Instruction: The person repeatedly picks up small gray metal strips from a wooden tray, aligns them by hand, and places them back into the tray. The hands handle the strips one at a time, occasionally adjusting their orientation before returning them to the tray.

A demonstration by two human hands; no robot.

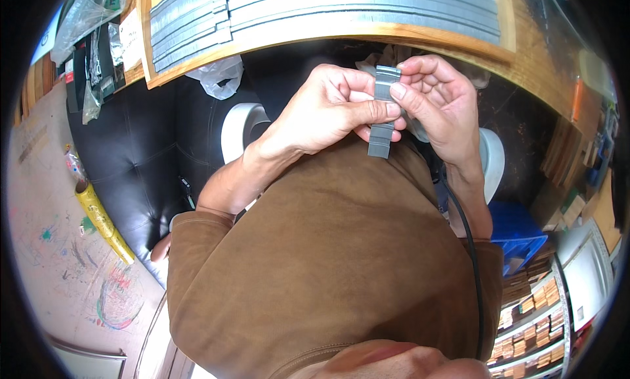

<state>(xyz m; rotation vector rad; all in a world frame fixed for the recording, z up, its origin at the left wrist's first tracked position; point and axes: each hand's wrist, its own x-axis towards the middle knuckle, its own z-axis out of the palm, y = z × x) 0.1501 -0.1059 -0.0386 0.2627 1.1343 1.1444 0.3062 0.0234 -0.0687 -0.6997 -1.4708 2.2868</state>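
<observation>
A short grey segmented strip (379, 143) hangs upright in front of my brown shirt, between my two hands. My left hand (331, 110) is closed around its middle, thumb pressed across the front and fingers behind. At the upper end, my right hand (441, 100) pinches the strip's edge between thumb and forefinger, its other fingers curled. Just beyond the hands, a wooden-framed tray (354, 30) holds rows of similar grey strips. Whether the strip is one piece or several thin ones together is too small to tell.
A white plastic bag (220, 77) hangs below the table edge at left. Black padded upholstery (131, 156) and a yellow tube-like object (105, 221) lie to the left. On the right stand a blue bin (515, 234) and shelves of small wooden pieces (535, 326). A black cable (474, 261) runs down my right side.
</observation>
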